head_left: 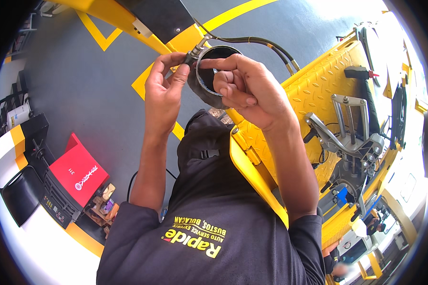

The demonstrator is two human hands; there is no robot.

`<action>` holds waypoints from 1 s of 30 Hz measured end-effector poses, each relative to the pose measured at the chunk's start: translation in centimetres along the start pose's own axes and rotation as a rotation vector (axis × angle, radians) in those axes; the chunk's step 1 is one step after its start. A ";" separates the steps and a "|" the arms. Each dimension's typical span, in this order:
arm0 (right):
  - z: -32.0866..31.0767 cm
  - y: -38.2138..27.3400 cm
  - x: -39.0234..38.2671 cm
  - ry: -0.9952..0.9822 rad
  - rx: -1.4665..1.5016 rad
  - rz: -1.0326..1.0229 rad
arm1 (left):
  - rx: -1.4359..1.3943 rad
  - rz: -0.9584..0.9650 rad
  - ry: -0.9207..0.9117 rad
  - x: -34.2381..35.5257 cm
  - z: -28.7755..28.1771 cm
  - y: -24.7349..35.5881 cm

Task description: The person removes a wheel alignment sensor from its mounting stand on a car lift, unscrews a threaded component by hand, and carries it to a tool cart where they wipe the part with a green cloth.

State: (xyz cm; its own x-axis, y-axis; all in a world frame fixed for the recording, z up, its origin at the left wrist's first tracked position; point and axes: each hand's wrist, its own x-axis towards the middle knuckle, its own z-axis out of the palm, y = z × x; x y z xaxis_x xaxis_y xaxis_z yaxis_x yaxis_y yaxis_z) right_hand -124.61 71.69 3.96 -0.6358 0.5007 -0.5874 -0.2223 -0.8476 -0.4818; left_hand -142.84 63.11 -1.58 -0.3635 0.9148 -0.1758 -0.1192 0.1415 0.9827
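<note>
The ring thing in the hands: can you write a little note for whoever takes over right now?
Left hand: raised, fingers pinching the small metal fitting at the rim of the dark metal ring.
Right hand: fingers curled over the ring's other side, index finger lying across its opening.
Where: the ring is held in the air in front of the chest, above the grey floor and beside the yellow lift platform.
Done: ring in both hands.
Left: whether the fitting is tight or loose cannot be told; the ring is not yet set on anything.

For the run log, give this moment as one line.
left hand: pinching tool end at ring | right hand: gripping metal ring | backdrop: yellow lift
</note>
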 end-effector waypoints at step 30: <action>-2.2 -2.8 -5.4 0.428 -1.731 -0.411 | -0.130 0.091 0.024 0.6 0.1 0.4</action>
State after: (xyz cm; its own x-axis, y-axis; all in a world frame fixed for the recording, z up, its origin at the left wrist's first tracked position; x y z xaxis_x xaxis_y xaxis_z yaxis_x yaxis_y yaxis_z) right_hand -118.93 71.79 7.01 -0.4717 0.8470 -0.2451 0.8052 0.3005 -0.5112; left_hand -142.99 63.73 -1.28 -0.3999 0.9121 -0.0896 -0.2034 0.0070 0.9791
